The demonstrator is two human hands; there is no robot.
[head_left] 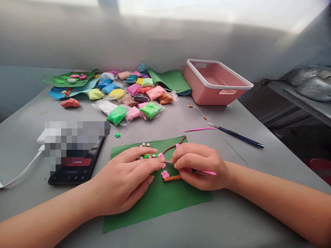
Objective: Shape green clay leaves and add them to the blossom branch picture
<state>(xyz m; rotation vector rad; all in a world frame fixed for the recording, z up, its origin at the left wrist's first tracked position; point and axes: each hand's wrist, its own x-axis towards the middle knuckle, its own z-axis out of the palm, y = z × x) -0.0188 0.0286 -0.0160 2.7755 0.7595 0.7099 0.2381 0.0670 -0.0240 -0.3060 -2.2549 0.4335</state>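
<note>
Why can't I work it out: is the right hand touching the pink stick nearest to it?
Touching. The head view shows the right hand gripping the pink stick, which sticks out on both sides of the grip.

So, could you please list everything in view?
Table: one, grey, underneath
Sheet: one, green, centre
Clay pieces: many, pink, green, brown, on sheet
Tools: two, pink, one held, one right
Clay packets: many, multicoloured, back
Other sheets: several, green, blue, back
Basket: one, pink, back right
Clay lumps: two, coral, green, left
Phone: one, black, left
Cable: one, white, left
Knife: one, blue, right
Wire: one, grey, right
Shelf: one, grey, right
Left hand: one, bare, over sheet
Right hand: one, bare, over sheet
</note>
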